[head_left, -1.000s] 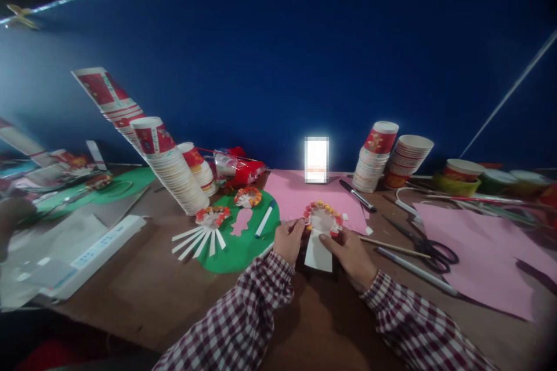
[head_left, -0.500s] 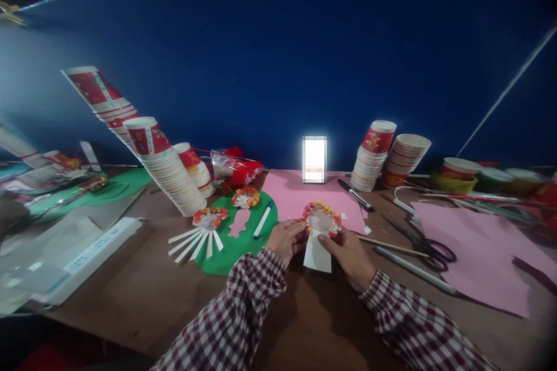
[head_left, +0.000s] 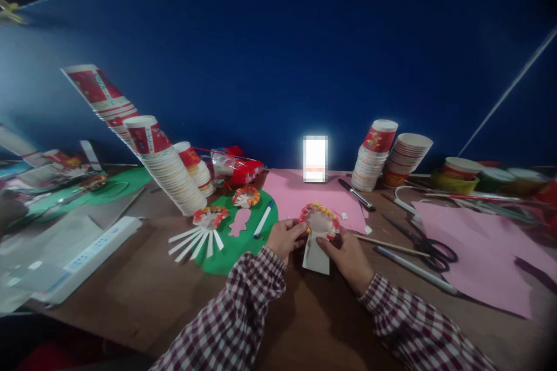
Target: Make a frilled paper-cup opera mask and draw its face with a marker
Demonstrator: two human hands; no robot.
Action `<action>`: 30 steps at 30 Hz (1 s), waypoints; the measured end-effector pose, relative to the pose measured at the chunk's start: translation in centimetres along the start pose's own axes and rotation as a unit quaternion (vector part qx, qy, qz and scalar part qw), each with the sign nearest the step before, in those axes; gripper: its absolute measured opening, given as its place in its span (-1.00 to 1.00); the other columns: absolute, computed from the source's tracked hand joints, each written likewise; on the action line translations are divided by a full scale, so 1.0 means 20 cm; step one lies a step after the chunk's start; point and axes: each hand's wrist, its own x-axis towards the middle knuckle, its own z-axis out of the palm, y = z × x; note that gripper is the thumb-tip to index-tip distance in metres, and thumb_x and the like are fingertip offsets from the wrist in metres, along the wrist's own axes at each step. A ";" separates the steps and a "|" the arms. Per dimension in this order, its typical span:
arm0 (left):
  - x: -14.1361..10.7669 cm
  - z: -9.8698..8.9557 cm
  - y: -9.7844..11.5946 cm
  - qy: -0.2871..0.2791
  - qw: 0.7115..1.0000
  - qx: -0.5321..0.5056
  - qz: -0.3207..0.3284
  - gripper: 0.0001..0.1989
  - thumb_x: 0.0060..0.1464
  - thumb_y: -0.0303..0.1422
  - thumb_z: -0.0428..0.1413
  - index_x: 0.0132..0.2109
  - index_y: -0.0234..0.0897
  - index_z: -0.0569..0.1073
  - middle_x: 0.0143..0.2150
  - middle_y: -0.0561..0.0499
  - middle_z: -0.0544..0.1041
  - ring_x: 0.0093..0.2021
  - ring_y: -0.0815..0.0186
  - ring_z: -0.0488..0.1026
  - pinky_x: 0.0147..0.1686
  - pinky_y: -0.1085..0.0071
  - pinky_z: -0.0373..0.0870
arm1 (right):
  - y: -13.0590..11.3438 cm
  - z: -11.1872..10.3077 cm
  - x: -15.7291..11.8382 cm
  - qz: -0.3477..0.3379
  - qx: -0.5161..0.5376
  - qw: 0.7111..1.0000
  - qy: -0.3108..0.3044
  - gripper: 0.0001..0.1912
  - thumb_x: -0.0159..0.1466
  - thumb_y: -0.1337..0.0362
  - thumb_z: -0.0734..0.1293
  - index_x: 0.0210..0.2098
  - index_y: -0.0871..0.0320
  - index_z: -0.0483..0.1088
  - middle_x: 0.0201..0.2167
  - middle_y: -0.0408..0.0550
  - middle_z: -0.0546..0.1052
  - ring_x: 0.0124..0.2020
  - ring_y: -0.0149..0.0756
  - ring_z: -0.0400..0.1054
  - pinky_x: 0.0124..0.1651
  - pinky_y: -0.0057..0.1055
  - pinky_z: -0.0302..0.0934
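Between my hands is a cut paper cup [head_left: 319, 223], its rim curled into a ring of red and yellow folds and a wide white flap hanging toward me. My left hand [head_left: 285, 239] pinches the ring's left edge. On the other side, my right hand [head_left: 348, 255] grips the lower right of the ring, its thumb lying on the white part near the flap. A similar cut cup with fanned white strips [head_left: 209, 223] lies to the left, partly on a green paper sheet [head_left: 235, 255]. A smaller curled ring [head_left: 246, 197] and a pink paper cutout [head_left: 239, 222] also rest there.
Stacked paper cups [head_left: 167, 168] lean at the left; more cup stacks [head_left: 374, 156] stand at the back right. Black scissors [head_left: 429, 246], a grey pen [head_left: 418, 269] and pink paper [head_left: 483, 261] lie on the right. A power strip [head_left: 93, 258] is at the left.
The cut cup in my hands has shifted slightly left and tilted a little. Both hands keep their hold on it.
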 end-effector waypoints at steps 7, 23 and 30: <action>0.00 0.00 0.00 0.039 0.999 -0.012 -0.001 -0.79 -0.29 -0.44 0.25 -0.47 -0.39 0.37 -0.52 0.02 0.42 -0.50 0.44 0.38 -0.47 0.50 0.33 | 0.02 0.01 -0.01 -0.006 -0.006 1.000 -0.004 -0.66 0.07 0.19 0.34 -0.16 0.17 0.33 -0.22 0.01 0.51 -0.26 -0.15 0.41 -0.21 -0.25 0.31; 0.02 -0.02 -0.01 -0.004 0.999 -0.033 0.004 -0.77 -0.26 -0.42 0.25 -0.47 -0.37 0.33 -0.50 0.02 0.43 -0.48 0.42 0.39 -0.43 0.47 0.38 | 0.02 0.00 0.00 0.021 0.031 0.999 -0.009 -0.66 0.04 0.16 0.36 -0.22 0.19 0.36 -0.29 0.00 0.53 -0.25 -0.13 0.41 -0.24 -0.25 0.32; 0.00 -0.01 0.01 -0.070 0.997 -0.040 -0.006 -0.69 -0.11 -0.19 0.15 -0.32 -0.39 0.42 -0.34 -0.11 0.48 -0.40 0.36 0.43 -0.39 0.43 0.39 | 0.02 -0.01 0.01 0.057 0.160 0.986 -0.010 -0.61 0.02 0.17 0.39 -0.18 0.20 0.36 -0.25 0.03 0.52 -0.21 -0.12 0.40 -0.12 -0.18 0.27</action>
